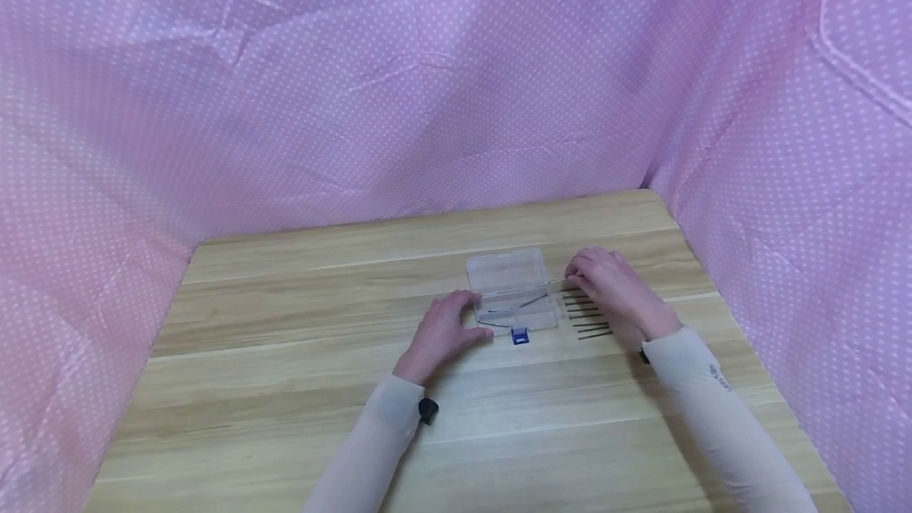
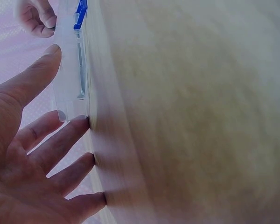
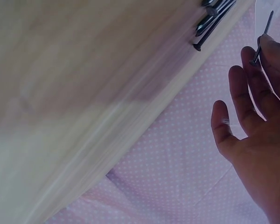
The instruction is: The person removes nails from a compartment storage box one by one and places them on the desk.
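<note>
A clear plastic box (image 1: 514, 320) lies on the table with its lid (image 1: 507, 271) folded back and a blue latch (image 1: 520, 336) at its front. A few nails (image 1: 533, 302) lie inside it. My left hand (image 1: 445, 327) is at the box's left end, thumb by the front corner and spread fingers touching the box and the tabletop. My right hand (image 1: 611, 283) pinches a nail (image 3: 262, 39) between thumb and index finger, its flat head by the fingertips. In the head view that nail points left toward the box's hinge side.
Several dark nails (image 1: 586, 315) lie in a row on the wooden table (image 1: 285, 386), right of the box and beneath my right hand. Pink dotted cloth (image 1: 399, 85) hangs behind the table and along both sides.
</note>
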{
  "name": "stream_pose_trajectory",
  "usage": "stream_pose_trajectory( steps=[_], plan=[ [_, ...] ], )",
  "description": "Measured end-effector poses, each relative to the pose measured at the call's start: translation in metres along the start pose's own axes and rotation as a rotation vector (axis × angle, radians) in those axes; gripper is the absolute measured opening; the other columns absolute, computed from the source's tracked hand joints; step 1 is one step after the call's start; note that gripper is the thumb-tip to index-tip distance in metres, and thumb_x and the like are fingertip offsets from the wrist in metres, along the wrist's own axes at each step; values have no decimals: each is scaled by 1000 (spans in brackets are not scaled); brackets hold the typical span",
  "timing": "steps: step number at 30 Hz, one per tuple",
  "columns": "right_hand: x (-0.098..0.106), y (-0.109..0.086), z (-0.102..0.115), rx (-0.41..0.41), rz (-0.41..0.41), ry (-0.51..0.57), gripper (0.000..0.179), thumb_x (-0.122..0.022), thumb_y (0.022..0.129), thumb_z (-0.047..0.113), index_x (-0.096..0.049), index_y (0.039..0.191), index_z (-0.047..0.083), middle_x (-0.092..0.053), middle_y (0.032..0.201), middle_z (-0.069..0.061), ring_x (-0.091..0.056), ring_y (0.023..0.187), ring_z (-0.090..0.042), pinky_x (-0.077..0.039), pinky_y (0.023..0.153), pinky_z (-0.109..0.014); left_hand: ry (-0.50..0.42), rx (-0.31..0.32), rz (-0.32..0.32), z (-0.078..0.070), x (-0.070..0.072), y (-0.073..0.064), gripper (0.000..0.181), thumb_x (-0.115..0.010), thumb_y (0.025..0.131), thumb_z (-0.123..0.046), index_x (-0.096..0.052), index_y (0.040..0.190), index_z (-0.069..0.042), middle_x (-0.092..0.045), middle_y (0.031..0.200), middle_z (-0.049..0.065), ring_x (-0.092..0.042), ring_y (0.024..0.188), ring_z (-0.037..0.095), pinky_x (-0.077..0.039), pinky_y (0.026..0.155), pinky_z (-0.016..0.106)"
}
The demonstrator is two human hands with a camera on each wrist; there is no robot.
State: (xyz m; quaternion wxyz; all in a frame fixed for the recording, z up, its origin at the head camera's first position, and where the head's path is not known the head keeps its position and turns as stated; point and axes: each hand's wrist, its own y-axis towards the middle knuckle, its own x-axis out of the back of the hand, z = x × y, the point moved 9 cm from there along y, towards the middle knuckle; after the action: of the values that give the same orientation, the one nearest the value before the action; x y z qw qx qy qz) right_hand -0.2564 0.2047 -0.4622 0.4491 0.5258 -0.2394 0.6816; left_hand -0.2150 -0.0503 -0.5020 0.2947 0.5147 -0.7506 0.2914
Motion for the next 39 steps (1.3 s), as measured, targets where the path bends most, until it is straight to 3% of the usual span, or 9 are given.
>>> stream_pose_trajectory(
  steps=[39],
  plan=[
    [-13, 0, -26, -74, 113, -6, 10, -69, 100, 15, -73, 106, 10, -70, 110, -8, -62, 109, -34, -45, 98, -60, 6, -10, 0, -2, -1, -1, 68, -87, 83, -38, -62, 139, -10, -61, 143, 12, -51, 138, 33, -25, 124, 52]
  ],
)
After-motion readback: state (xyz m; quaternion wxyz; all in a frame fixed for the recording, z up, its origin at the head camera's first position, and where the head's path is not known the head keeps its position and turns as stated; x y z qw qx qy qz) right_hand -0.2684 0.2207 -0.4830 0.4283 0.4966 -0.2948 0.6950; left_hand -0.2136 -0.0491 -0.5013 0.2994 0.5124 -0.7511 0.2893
